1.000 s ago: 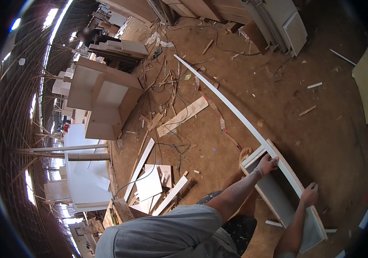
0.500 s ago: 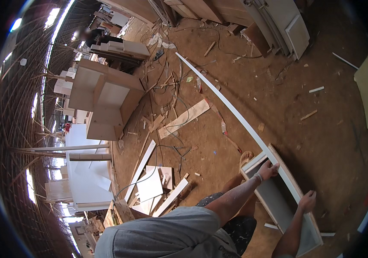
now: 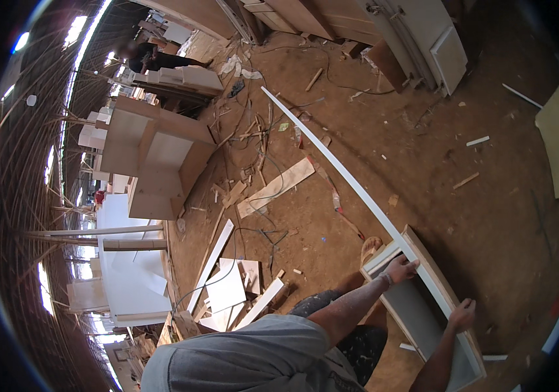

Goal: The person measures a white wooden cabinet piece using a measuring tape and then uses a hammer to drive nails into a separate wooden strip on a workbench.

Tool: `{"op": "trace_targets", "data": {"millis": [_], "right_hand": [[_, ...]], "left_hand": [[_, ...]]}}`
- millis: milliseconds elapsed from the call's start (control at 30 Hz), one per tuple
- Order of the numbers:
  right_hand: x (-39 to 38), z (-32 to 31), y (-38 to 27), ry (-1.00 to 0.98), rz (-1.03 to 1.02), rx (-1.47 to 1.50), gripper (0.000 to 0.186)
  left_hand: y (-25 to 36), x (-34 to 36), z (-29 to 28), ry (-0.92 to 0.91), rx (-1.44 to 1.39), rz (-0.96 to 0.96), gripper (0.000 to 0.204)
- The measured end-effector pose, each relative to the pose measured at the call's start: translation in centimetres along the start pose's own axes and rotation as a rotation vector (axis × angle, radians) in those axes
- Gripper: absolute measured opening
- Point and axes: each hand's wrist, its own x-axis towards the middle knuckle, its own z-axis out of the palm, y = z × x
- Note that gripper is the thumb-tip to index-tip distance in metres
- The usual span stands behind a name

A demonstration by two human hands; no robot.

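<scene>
A long, thin white strip (image 3: 351, 178) runs from the far floor area down to an open, shallow box (image 3: 469, 351) with wooden edges and a grey inside. Its near part lies across the box, close to the right-hand wall. My left hand (image 3: 399, 269) is closed on the strip near the box's far end, fingers bent over it. Closer to me, my right hand (image 3: 463, 315) is closed around the strip's near end beside the box's right wall; its fingertips are partly hidden. The box rests at a slant by my legs.
Left of me lie white board offcuts (image 3: 226, 287) and a plank (image 3: 277, 187), with a dark cable (image 3: 263, 230) among them. Brown cabinet carcasses (image 3: 162, 157) stand farther left. Panels (image 3: 416, 46) lean at the back. A person (image 3: 155, 57) is far off at upper left.
The view has shifted slightly. Both hands stay on the strip, which sits a little farther in from the box's right edge. The distant person shows more fully.
</scene>
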Motion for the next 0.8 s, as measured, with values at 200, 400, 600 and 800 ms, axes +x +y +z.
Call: {"op": "trace_targets", "data": {"millis": [200,400,600,800], "right_hand": [[0.5,1.4,1.0,0.137,-0.026,0.007,0.046],[1.1,2.6,2.4,0.178,-0.065,0.002,0.044],[0.1,1.2,1.4,0.25,-0.129,0.08,0.039],[-1.1,-0.7,1.3,0.123,-0.155,0.118,0.032]], "left_hand": [[0.1,0.3,-0.3,-0.046,0.03,-0.006,0.046],[1.0,-0.2,0.1,-0.09,0.003,-0.032,0.045],[-0.3,0.0,0.7,-0.037,-0.138,0.004,0.037],[-0.8,-0.9,1.3,0.054,-0.136,-0.029,0.026]]}}
